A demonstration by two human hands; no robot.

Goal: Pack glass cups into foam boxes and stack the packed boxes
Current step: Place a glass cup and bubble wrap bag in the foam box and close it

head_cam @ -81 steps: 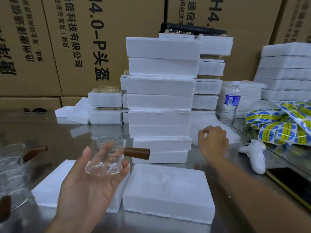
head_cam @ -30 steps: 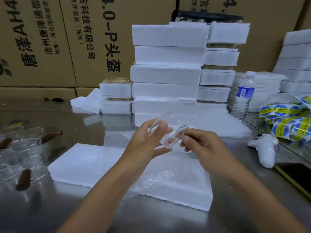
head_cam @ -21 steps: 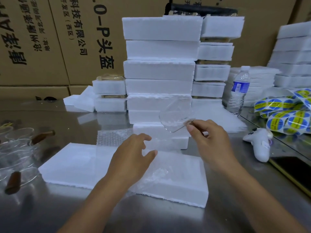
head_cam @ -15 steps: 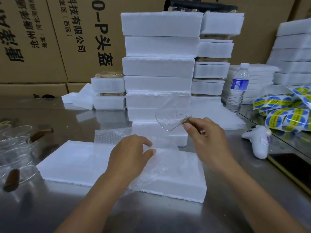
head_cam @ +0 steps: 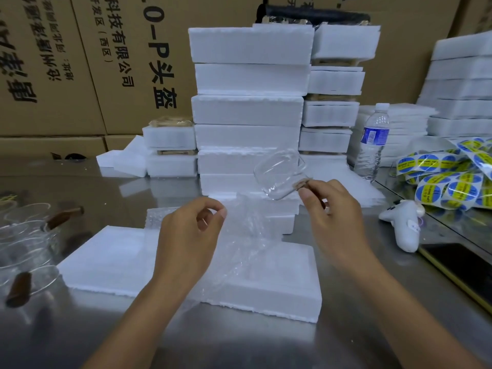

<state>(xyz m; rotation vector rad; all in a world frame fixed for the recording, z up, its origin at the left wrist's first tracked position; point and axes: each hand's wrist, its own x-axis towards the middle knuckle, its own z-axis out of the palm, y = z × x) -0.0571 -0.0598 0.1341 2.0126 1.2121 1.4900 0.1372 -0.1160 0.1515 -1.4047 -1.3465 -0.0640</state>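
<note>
Whereas half a second earlier the left hand (head_cam: 191, 235) lay flat on the clear wrap (head_cam: 247, 230), an edge of it is now pinched and raised. The glass cup (head_cam: 278, 173) is held aloft by its wooden handle, pinched in the right hand (head_cam: 332, 211), above the foam box (head_cam: 287, 278). Wrapping is judged imminent, and boxing has not yet begun.

A water bottle (head_cam: 372, 145) stands at two o'clock, with yellow-and-blue sticker rolls (head_cam: 447, 177) beside it at three. A white controller (head_cam: 403, 225) and a dark phone (head_cam: 458, 265) lie toward four. Cardboard cartons (head_cam: 80, 62) line twelve o'clock.
</note>
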